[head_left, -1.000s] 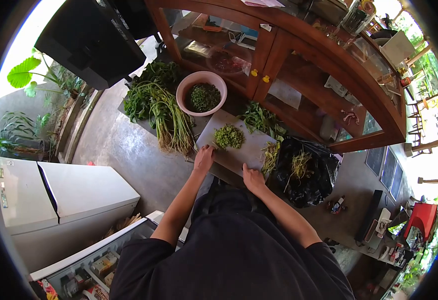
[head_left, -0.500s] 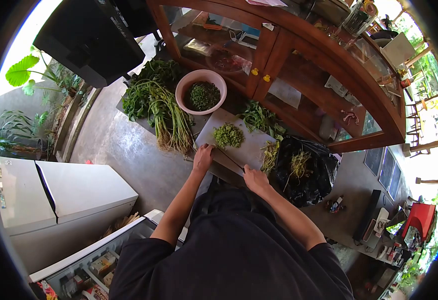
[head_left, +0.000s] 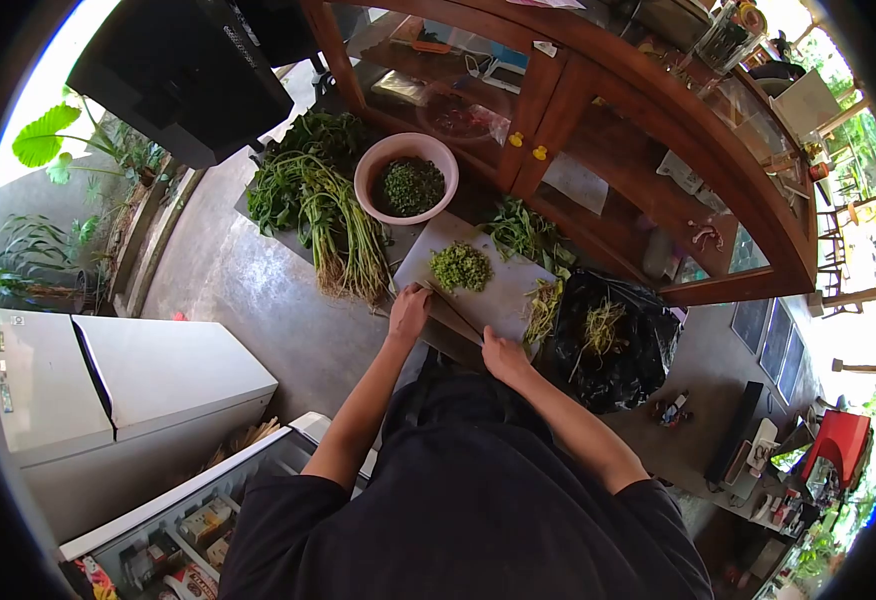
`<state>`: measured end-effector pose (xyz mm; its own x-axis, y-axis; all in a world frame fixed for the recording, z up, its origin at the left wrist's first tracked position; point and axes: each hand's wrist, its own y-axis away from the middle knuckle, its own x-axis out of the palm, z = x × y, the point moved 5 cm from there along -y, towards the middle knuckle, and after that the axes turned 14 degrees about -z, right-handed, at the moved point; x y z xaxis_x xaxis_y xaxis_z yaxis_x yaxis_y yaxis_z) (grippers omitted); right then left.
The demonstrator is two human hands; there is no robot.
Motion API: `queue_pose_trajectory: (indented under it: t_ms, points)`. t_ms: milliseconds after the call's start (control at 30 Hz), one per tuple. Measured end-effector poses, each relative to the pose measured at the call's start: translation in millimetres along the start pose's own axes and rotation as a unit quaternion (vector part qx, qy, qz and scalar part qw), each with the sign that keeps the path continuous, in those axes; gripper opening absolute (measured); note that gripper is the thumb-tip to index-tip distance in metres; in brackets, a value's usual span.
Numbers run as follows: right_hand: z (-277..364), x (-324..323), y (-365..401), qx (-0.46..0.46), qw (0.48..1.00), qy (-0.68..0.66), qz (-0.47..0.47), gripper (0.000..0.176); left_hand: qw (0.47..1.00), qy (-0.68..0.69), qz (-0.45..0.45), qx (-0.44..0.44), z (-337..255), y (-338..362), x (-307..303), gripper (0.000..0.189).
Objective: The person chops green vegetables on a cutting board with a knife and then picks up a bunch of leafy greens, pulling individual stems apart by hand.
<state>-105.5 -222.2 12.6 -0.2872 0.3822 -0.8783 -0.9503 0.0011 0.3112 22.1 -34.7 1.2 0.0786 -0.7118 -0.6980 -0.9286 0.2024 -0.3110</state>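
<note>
My right hand [head_left: 504,358] is closed around the handle of a knife [head_left: 457,313], whose thin blade slants up to the left along the near edge of the white cutting board [head_left: 503,285]. At the blade's far end, the fingers of my left hand [head_left: 411,309] are pressed together; what lies in them, if anything, is too small to make out. A pile of chopped green pieces [head_left: 460,267] rests on the board just beyond the blade. Pale stem ends with roots [head_left: 542,308] lie at the board's right side, and leafy greens [head_left: 521,232] at its far edge.
A pink bowl [head_left: 361,180] holds chopped dark greens. Beside it lies a big bunch of rooted leafy stems [head_left: 343,235]. To the right is a black plastic bag [head_left: 628,365] with trimmings on it. A wooden glass-door cabinet [head_left: 533,120] stands behind; a white fridge [head_left: 173,370] is at left.
My right hand and the knife handle have shifted slightly left. My left hand stays at the blade's far end. The whole view has moved a little.
</note>
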Motion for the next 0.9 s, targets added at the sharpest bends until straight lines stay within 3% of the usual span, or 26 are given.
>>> queue_pose_trajectory:
  t_ms: [200,267,400,700,900]
  points:
    - [3,1,-6,0.008,0.999,-0.037,0.001,0.044,1.000,-0.023,-0.009,-0.014,-4,0,-1,0.015]
    - [-3,-3,7,-0.006,0.999,-0.018,-0.027,0.032,0.999,-0.035,-0.003,-0.016,-8,-1,-4,0.015]
    - [-11,10,15,0.022,0.999,-0.027,-0.024,0.032,0.999,-0.047,0.004,0.001,-7,-1,-2,0.017]
    - [-5,11,-2,-0.008,1.000,0.013,-0.026,0.044,0.998,-0.058,0.021,-0.016,-8,-1,-1,0.018]
    - [-3,-4,5,-0.011,0.997,-0.024,-0.077,0.030,0.999,-0.031,0.017,-0.028,-12,-8,-3,0.017]
